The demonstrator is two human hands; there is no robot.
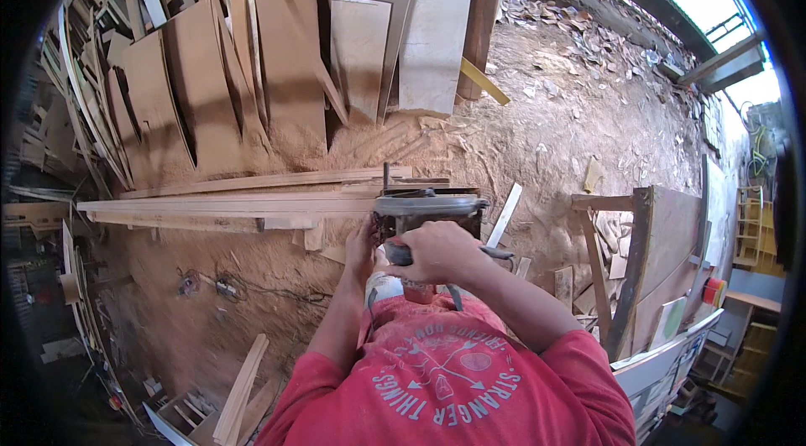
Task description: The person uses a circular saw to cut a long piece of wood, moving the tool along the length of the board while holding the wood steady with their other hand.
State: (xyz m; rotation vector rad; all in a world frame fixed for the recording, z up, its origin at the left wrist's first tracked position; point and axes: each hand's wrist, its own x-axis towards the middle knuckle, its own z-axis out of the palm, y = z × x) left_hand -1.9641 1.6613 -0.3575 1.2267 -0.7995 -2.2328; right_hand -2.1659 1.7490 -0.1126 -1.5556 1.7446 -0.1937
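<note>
In front of my red shirt is a dark power saw (428,207) with a curved grey guard, at the right end of long pale wooden strips (210,205) lying crosswise. My right hand (441,253) is closed on the saw's dark handle. My left hand (363,246) has its fingers bent at the saw's left side, by the strips' ends; whether it grips the saw or the wood is hidden. A short board (310,236) sits under the strips.
Leaning panels (185,77) fill the back left over a sawdust-covered floor (554,127). A loose white batten (504,213) lies right of the saw. A wooden frame with panels (659,249) stands at right, pale offcuts (239,387) at lower left, near cords (252,295).
</note>
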